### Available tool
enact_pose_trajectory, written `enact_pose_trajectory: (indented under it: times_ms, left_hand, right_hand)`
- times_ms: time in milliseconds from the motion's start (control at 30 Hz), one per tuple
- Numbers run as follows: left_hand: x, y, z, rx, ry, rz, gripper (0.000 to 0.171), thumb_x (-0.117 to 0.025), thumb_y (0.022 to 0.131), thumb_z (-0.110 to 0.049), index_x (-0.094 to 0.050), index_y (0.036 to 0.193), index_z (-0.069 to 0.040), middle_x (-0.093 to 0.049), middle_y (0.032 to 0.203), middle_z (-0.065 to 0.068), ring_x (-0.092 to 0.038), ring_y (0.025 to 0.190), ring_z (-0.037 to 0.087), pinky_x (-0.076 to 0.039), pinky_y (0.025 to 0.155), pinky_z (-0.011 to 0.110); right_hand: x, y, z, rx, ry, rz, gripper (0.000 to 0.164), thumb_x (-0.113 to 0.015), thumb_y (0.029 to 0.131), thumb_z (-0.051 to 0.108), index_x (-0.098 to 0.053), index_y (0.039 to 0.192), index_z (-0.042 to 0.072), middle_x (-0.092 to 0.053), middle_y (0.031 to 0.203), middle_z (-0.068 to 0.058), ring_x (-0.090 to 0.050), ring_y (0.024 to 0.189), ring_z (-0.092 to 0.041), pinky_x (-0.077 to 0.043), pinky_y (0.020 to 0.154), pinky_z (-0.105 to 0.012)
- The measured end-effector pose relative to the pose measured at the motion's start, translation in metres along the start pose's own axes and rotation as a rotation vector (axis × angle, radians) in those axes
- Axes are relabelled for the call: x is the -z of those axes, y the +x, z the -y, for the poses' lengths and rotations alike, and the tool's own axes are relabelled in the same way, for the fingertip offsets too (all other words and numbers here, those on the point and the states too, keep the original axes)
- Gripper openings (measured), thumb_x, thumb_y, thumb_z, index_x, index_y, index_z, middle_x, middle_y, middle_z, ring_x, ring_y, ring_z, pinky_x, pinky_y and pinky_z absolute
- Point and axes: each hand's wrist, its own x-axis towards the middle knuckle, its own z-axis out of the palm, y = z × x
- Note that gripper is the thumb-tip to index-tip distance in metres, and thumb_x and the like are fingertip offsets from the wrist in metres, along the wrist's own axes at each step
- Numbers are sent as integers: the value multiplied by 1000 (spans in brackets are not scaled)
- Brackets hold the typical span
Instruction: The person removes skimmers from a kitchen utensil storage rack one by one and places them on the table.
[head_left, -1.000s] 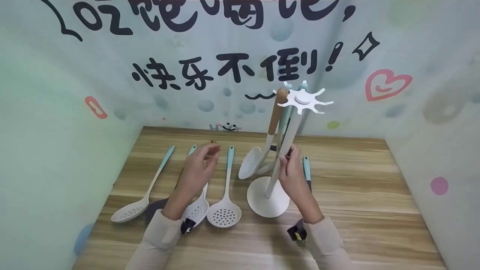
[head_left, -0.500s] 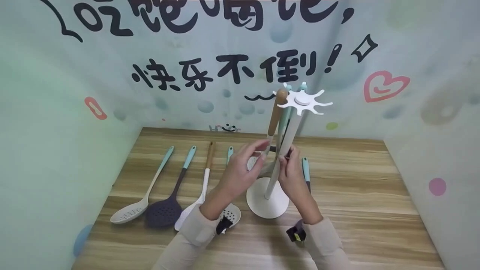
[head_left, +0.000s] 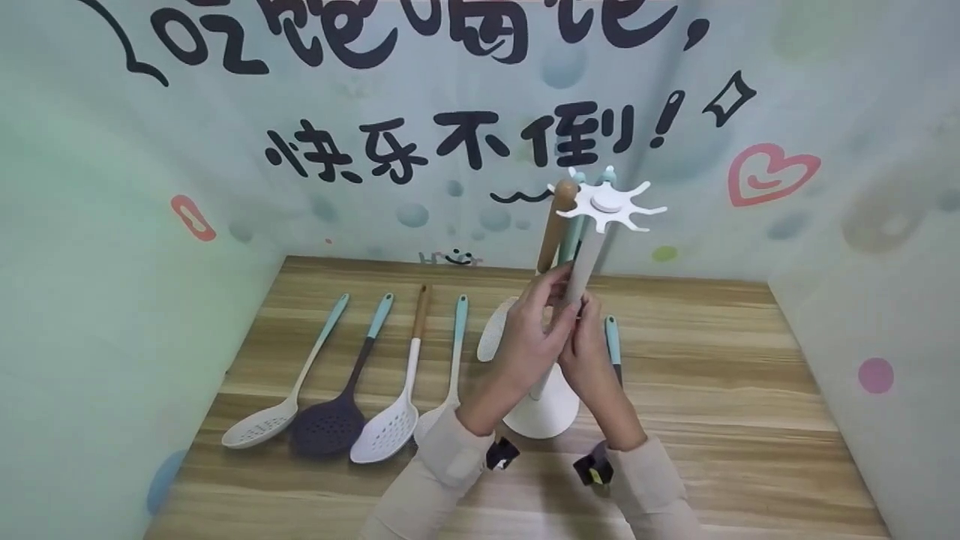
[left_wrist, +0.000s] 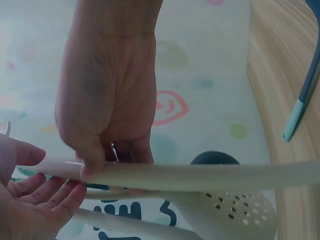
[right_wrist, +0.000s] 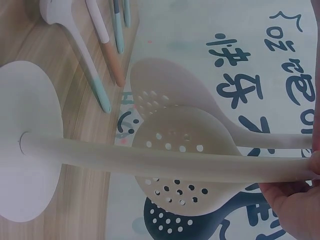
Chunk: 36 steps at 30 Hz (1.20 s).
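Note:
A white utensil stand [head_left: 587, 262] with a hooked top [head_left: 607, 199] and round base [head_left: 559, 412] is before me. Midway up its pole, my right hand [head_left: 589, 349] grips it. My left hand [head_left: 529, 334] is just beside, its thumb and fingers round the same pole, as the left wrist view also shows. Behind the pole hang a white slotted spoon [right_wrist: 165, 75] with a brown handle [head_left: 555, 236], a beige skimmer [right_wrist: 195, 125] and a dark perforated utensil [right_wrist: 165, 220]. My left hand hides part of the hanging utensils in the head view.
Left on the wooden table [head_left: 712, 375] lie a pale slotted spoon [head_left: 262, 424], a dark slotted turner [head_left: 326, 424], a brown-handled slotted spoon [head_left: 386, 431] and a teal-handled skimmer [head_left: 456, 360], partly covered by my sleeve. Right of the stand lies another teal handle [head_left: 613, 337].
My left hand has moved right, from over the utensils on the table to the stand's pole, and now holds it. My right hand has kept its hold; the stand has barely moved.

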Motion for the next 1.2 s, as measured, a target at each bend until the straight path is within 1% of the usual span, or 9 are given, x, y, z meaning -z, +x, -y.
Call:
enact_pose_trajectory:
  times_ms: [133,233,400,567,767,900,1067,1133,1200]
  left_hand:
    - [-7,4,-2,39,15,-12,43,-52,96,-20,-42,132,0,-56,121,15,-58,108,20,-48,94,30]
    - [-11,7,-4,60,10,-18,42,-51,96,-22,-42,131,0,-56,121,16,-57,110,20,-48,95,31]
    - [-16,10,-2,34,66,-66,37,-50,96,-23,-46,125,-1,-59,114,15,-60,103,20,-51,90,29]
    - [-17,11,-2,-1,138,-103,33,-51,95,-23,-49,120,-1,-61,109,14,-62,98,20,-53,86,29]
    - [-17,12,-3,-7,154,-95,33,-51,96,-22,-48,120,0,-61,107,13,-63,96,20,-53,85,27]
    - [-17,12,-3,-7,157,-94,33,-51,95,-22,-48,120,0,-60,107,13,-63,97,20,-53,85,28]
    - [-17,12,-1,-15,171,-103,34,-52,95,-23,-49,120,0,-61,107,13,-63,97,21,-53,85,28]
    - [-17,12,-1,-21,176,-111,33,-52,95,-23,-49,119,0,-61,105,13,-63,95,20,-53,84,27]
    - [-17,12,-1,-26,174,-112,33,-53,94,-22,-49,119,0,-61,103,13,-63,93,19,-53,82,26]
  right_hand:
    - [1,-1,1,-33,13,25,42,-46,95,0,-25,130,-9,-38,129,-30,-41,122,-39,-36,102,-53]
    - [3,-2,2,-55,18,34,48,-46,94,0,-21,134,-9,-35,134,-31,-36,128,-41,-32,106,-54]
    - [3,-3,1,-61,24,33,48,-46,95,0,-21,134,-11,-34,137,-30,-34,130,-40,-30,108,-52]
    - [2,-3,1,-40,27,21,45,-47,94,-1,-23,131,-11,-37,134,-31,-38,126,-39,-33,104,-52]
    - [3,-4,0,-36,43,-27,37,-47,94,-3,-30,125,-11,-48,121,-28,-49,113,-35,-43,94,-50]
    - [8,-5,1,-57,77,-41,33,-47,93,-4,-37,124,-10,-54,115,-25,-55,107,-32,-50,89,-44]
    - [19,-3,2,-165,176,-58,34,-53,89,-6,-50,124,-8,-61,111,-24,-60,103,-32,-51,87,-25]
    - [24,-2,3,-204,194,-53,34,-54,89,-5,-53,123,-8,-62,111,-24,-61,103,-28,-50,86,-19]
    - [29,-1,5,-233,195,-50,32,-55,89,-4,-56,121,-8,-63,111,-24,-63,101,-19,-50,84,-17]
